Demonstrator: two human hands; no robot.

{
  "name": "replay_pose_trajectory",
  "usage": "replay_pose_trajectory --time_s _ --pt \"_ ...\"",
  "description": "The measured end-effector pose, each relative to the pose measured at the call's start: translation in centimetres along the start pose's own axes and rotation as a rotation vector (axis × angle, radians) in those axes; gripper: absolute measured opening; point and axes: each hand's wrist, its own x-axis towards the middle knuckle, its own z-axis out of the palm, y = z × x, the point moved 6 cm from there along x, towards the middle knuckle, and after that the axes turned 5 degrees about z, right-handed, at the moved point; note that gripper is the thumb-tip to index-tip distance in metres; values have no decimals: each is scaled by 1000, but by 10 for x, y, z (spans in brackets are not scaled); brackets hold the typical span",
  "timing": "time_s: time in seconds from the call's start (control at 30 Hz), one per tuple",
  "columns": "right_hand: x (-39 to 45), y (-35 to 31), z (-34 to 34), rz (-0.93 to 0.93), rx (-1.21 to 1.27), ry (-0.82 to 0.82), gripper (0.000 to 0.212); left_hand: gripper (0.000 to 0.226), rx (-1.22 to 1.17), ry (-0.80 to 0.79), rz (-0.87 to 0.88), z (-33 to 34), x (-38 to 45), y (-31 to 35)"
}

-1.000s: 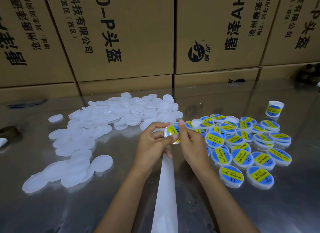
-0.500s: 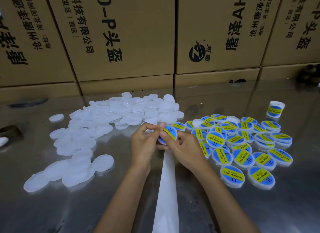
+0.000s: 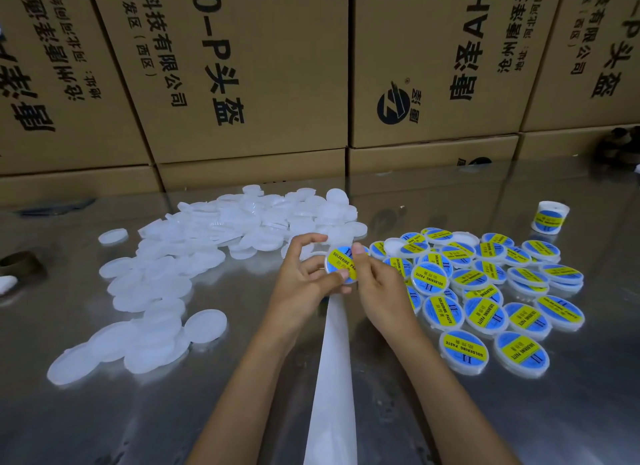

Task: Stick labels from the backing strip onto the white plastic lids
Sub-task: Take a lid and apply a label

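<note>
White round lid (image 3: 341,265) bearing a blue-and-yellow label is pinched by both hands: left (image 3: 304,277), right (image 3: 377,284).

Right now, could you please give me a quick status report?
Both hands, left hand and right hand, grip one lid. Label on it. Nothing in the way.

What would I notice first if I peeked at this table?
Two hands at the centre, left hand and right hand, pinch a round white lid with a blue-and-yellow label. A heap of plain white plastic lids lies left, labelled lids right, tall brown cardboard boxes behind.
</note>
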Motion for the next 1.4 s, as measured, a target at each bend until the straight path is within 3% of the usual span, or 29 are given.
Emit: replay_pose_trajectory --time_s 0.07,0.3,0.4,0.47,0.53,0.63,0.7,0.9,1.07,1.27,1.4 --pt "-1 -2 1 -5 42 -30 51 51 17 2 19 -1 0 0" --pt "-7 -5 14 -75 -38 -203 52 11 74 241 36 -22 2 -1" --pt "-4 -3 8 -20 -51 -116 45 9 93 305 40 -25 2 -1" --pt "3 5 -6 114 54 41 44 13 79 317 27 -25 3 -3" --pt "7 21 -19 311 312 139 43 16 65 321 6 -25 3 -5" --pt "7 37 -25 557 779 161 40 16 46 364 -20 -30 3 -8" --pt "6 41 -25 622 943 165 36 18 26 410 -22 -35 3 -9" --pt "6 42 -28 634 1032 178 14 13 38 586 4 -58 3 -17" --pt "5 35 -17 599 888 56 15 25 139 712 3 -81 6 -23" --pt "8 29 -2 511 571 -17 18 16 683 522 72 -87 33 -30" --pt "6 29 3 449 445 -21 17 34 1018 274 148 -74 67 -34"
